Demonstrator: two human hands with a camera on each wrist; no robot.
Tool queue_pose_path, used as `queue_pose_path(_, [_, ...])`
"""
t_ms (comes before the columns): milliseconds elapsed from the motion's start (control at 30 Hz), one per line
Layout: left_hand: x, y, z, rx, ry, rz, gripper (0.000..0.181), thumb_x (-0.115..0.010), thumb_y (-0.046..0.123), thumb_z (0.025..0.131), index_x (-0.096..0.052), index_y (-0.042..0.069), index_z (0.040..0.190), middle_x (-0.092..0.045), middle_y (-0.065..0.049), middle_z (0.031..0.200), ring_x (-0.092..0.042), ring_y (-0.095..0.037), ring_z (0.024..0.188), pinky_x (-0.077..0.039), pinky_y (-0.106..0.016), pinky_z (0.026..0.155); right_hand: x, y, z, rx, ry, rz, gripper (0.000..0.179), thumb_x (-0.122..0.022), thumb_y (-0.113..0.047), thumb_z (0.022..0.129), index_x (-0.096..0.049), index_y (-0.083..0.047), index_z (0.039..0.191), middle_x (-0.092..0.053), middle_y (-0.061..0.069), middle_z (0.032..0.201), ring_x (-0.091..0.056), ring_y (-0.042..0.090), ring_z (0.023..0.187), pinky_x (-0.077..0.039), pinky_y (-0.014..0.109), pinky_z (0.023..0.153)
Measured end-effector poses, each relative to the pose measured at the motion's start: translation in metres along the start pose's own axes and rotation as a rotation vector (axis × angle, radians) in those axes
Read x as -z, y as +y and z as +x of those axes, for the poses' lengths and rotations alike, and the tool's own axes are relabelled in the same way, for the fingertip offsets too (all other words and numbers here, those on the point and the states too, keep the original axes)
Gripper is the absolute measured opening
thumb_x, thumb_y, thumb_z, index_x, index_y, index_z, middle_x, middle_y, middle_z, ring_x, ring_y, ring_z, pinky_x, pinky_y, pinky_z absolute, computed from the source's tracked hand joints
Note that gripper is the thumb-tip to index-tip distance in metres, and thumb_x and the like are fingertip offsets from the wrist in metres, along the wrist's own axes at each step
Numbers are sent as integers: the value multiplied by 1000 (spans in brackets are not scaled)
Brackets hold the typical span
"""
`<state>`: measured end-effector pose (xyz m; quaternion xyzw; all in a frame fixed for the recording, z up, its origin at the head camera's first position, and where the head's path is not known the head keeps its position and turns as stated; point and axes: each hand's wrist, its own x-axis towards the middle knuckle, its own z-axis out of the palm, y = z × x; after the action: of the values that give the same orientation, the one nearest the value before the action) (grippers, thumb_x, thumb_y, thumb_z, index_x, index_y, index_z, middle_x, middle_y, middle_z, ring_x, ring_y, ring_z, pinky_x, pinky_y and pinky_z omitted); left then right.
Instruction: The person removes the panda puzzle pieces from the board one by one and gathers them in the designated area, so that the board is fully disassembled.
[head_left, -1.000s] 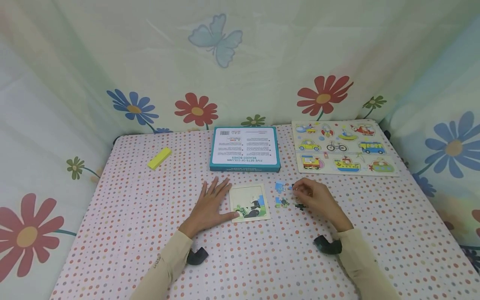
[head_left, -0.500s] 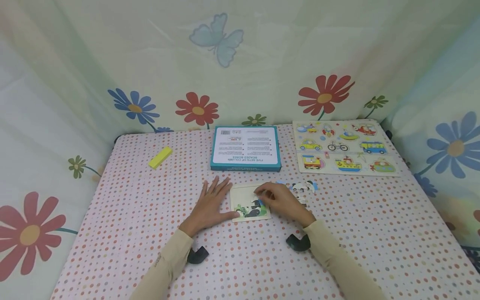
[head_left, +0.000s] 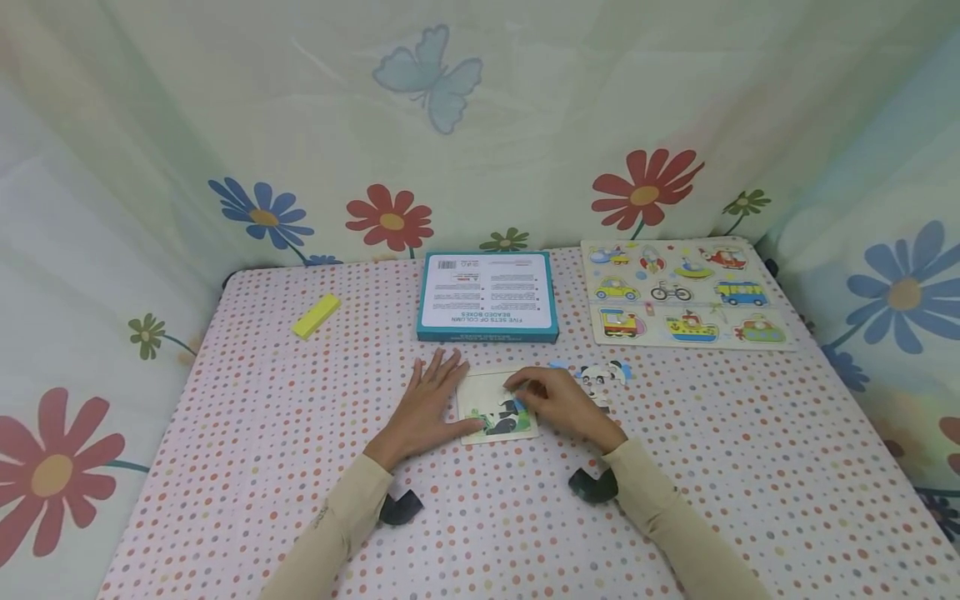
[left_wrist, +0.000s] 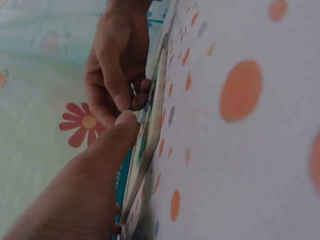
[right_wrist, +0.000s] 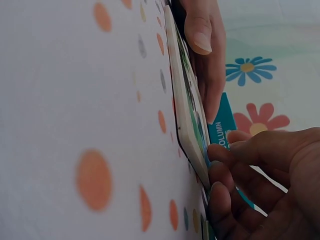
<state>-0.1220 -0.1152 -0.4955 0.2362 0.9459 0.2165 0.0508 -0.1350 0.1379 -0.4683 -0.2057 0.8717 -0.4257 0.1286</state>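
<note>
A small square puzzle tray lies flat on the table, its lower part filled with panda and green picture pieces and its upper part bare. My left hand rests along the tray's left side with fingers spread and thumb on the lower edge; that thumb shows close up in the left wrist view. At the tray's right side my right hand pinches a puzzle piece, mostly hidden by its curled fingers. Behind that hand lie several loose panda pieces, partly covered by it.
A teal and white box stands beyond the tray. Right of it lies a wooden board with vehicle pictures. A yellow block lies at the left on the dotted tablecloth. Flowered curtains surround the table.
My right hand has moved left from the loose pieces to the tray, carrying a puzzle piece, and now stays there. My left hand keeps its place at the tray.
</note>
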Motion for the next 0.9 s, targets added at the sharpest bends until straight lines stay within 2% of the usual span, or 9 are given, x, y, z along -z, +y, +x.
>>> queue_pose_path(233, [-4,5,3,10,4,17,97,-51,76,80,-27,16,153,-12,-4,161,2,-29,148,7,-54,117,0,0,1,-2,2,24,20,-59,-4,93,-70,-13,107,-68,0,107,-56,13,76,-50,28,68])
queue_pose_path(733, [-6,5,4,18,20,23,96,-53,75,79,-30,17,152,-13,-5,161,1,-30,148,7,-54,117,1,2,1,31,27,37,19,-59,-6,93,-71,-14,105,-68,-1,103,-52,15,72,-47,27,64])
queue_pose_path(900, [-7,5,4,22,13,32,96,-52,76,79,-30,18,152,-12,-4,161,2,-29,148,7,-54,117,0,3,1,41,40,3,20,-60,-5,93,-71,-15,106,-67,-1,105,-52,14,76,-47,27,67])
